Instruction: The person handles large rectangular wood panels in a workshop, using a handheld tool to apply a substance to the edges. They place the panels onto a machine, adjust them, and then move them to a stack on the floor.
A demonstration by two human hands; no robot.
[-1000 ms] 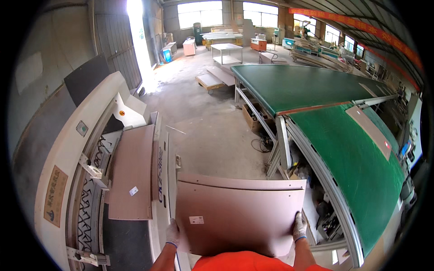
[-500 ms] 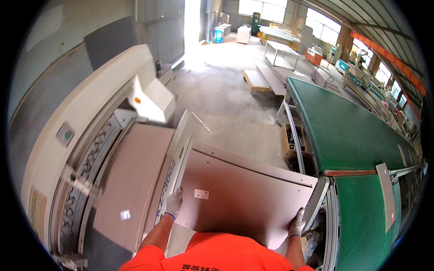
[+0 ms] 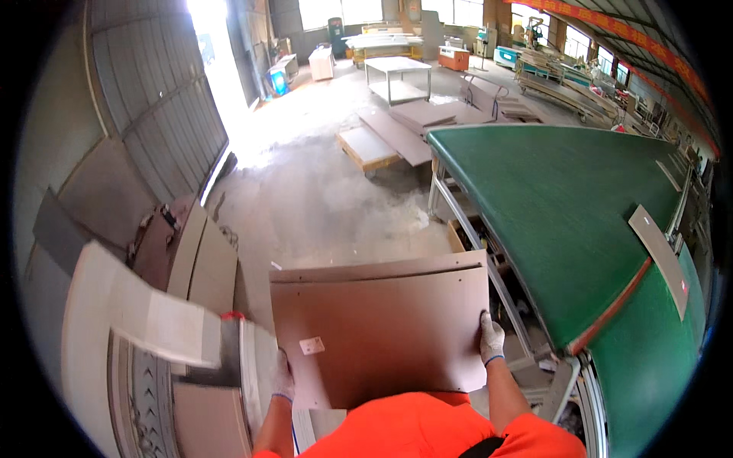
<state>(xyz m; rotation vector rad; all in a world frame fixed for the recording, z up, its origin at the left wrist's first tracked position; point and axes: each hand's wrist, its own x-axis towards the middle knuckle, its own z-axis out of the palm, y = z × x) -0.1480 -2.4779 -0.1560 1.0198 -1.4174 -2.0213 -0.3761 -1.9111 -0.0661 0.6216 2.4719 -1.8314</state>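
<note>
The left hand (image 3: 283,375) and right hand (image 3: 492,341) grip a brown board (image 3: 401,328) between them, fingers mostly hidden; an orange shirt (image 3: 412,429) overlaps its near edge. Its white label (image 3: 311,346), nearer the left grip, is illegible.

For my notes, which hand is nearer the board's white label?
Left. The left hand holds the board by its left edge, near the label; the right hand is farther, at the opposite edge.

The shirt (image 3: 412,427) hides part of the panel's (image 3: 382,328) lower edge. Most fingers of the left hand (image 3: 282,375) and right hand (image 3: 492,338) are hidden behind the panel. The label's (image 3: 311,346) print is too small to read. The view's edge cuts off the machine (image 3: 85,336) and the belt (image 3: 649,366); glare washes out the doorway (image 3: 223,84).
</note>
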